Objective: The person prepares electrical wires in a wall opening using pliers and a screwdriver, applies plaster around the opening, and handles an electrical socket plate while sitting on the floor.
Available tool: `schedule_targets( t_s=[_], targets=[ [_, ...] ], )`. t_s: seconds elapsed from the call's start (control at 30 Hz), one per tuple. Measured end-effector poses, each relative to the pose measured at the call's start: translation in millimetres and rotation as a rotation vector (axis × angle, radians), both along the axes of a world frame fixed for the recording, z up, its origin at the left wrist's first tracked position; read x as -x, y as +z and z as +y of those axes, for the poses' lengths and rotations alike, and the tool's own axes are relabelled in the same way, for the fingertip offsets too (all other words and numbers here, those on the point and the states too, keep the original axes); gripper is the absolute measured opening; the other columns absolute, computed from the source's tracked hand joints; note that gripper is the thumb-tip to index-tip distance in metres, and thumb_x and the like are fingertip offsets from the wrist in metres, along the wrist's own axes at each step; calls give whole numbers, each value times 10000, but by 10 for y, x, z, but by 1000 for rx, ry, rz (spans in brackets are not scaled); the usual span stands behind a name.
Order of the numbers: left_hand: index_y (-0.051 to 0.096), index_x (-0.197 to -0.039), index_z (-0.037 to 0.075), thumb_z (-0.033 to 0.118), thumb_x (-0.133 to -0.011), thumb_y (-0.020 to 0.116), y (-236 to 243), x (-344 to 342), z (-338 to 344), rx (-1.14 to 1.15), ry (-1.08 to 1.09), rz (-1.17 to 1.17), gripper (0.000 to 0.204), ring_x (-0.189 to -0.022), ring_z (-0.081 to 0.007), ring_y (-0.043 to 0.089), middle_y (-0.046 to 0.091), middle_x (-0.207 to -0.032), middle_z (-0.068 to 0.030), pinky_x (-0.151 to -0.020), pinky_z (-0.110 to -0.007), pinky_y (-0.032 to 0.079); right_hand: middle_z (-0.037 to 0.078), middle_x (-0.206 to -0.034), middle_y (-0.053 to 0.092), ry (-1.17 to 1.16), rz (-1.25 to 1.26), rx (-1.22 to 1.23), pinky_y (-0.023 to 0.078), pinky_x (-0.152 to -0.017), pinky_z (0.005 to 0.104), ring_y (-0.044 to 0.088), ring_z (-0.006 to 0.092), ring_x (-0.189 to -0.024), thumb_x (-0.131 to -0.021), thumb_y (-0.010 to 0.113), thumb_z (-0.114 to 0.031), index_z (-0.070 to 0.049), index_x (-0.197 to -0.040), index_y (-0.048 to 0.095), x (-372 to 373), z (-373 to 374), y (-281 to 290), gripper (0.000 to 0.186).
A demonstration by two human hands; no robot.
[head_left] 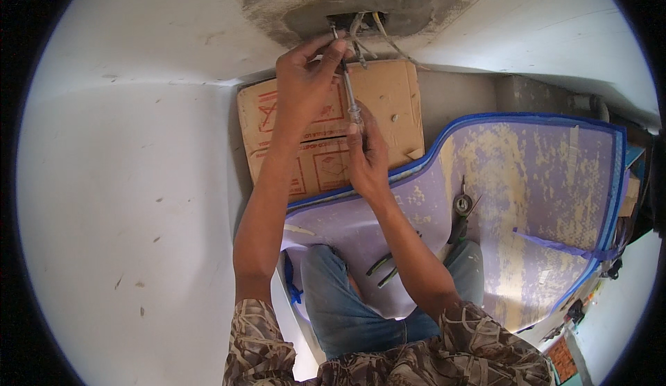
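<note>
The right hand (pixel 369 156) holds a screwdriver (pixel 349 88); the left hand (pixel 306 74) pinches at its far end, near the wires (pixel 354 32).

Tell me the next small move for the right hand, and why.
Probably a slight, slow turn of the screwdriver: the right hand grips its clear handle, the shaft points toward the wall opening, and the left hand has its fingertips by the upper end, seemingly steadying it. Whether the tip is seated is hidden, so gently seems best.

l head cam (fisheye) looks dn over lap (pixel 329 289) & wall (pixel 184 18), close.
</note>
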State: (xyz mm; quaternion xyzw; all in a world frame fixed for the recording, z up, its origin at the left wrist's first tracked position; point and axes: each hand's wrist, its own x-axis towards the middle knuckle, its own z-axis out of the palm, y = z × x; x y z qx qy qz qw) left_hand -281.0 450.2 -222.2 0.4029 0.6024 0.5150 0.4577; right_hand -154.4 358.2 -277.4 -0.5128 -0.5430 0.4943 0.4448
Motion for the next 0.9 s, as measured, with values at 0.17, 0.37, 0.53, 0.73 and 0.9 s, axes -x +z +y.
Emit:
schedule_targets(
  t_s=[0.17,0.37,0.53,0.73,0.9],
  targets=[
    [680,-1132,-27,201,-938,682,-24,45,-3,-17,-15,7,299,-713,-113,665,724,-881,-99,-565,-232,514,238,-1165,614,30,16,75,426,-967,386,594,289,-1072,-1044,436,-286,40,-1369,471,-16,9,63,461],
    [680,-1135,-33,189,-933,687,-6,39,7,-15,-13,40,300,-732,-117,669,722,-879,-112,-574,-232,520,250,-1093,638,8,14,39,452,-923,389,627,300,-998,-1041,440,-311,42,-1372,471,16,23,5,484],
    [690,-1116,-28,186,-924,699,-30,35,21,-45,23,8,288,-735,-118,670,721,-874,-95,-573,-235,520,257,-1128,641,55,60,129,441,-960,385,624,308,-1064,-1042,442,-320,53,-1355,479,51,-23,-23,488],
    [710,-1048,-4,219,-908,721,-6,38,7,85,51,-216,264,-663,-97,634,712,-856,-65,-542,-205,464,132,-921,661,3,-29,113,519,-681,343,629,233,-739,-1039,457,-298,18,-1319,501,59,-131,454,425],
    [709,-1019,13,271,-912,715,-13,46,-13,108,61,-353,279,-641,-100,613,702,-841,-47,-568,-213,460,-8,-717,506,-41,1294,798,297,-419,192,402,60,-505,-1017,495,-206,-64,-1391,451,0,-141,679,402]
  ],
)
